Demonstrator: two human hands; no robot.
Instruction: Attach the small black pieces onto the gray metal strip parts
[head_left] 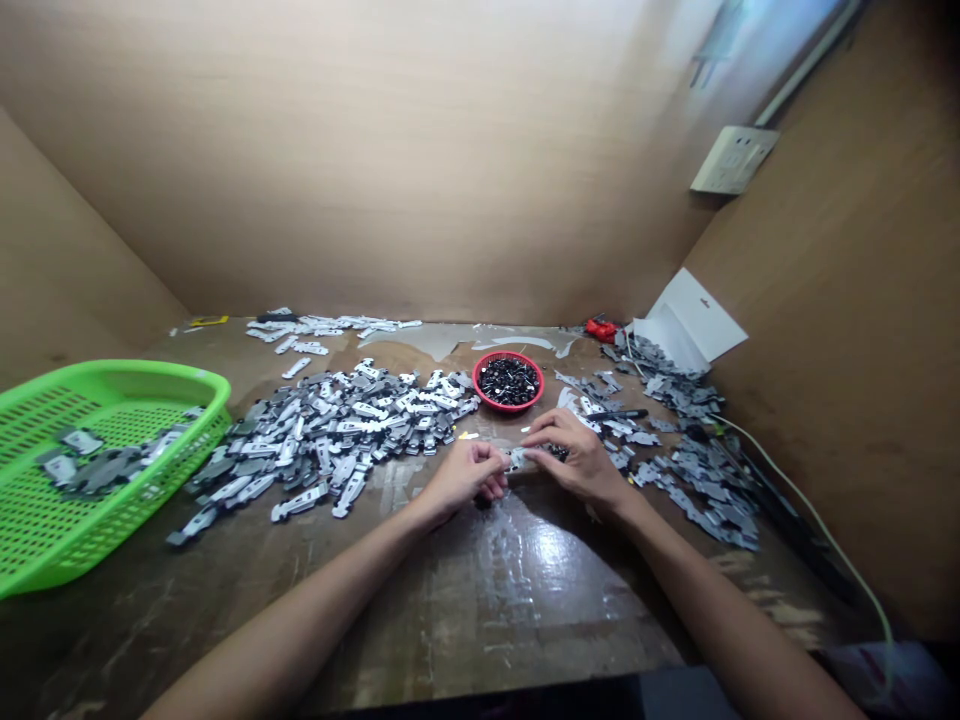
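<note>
Close together over the middle of the table are my left hand (466, 474) and my right hand (576, 458). A small grey-white flat car-shaped part (516, 459) sits between them. The left fingers are curled and pinch its left end. My right thumb and fingers close on its right end, and the fingers partly cover it. Just beyond the hands stands a red round basket (478, 392) full of small black pieces with shiny pins (510, 381). Some dark small pieces (558, 452) show beside my right hand.
A large heap of grey car-shaped parts (330, 430) lies left of the hands. At far left stands a green basket (150, 372) with several parts. More flat parts (697, 480) spread at right, near a white card box (701, 320) and a cable (814, 525). Board walls enclose the table.
</note>
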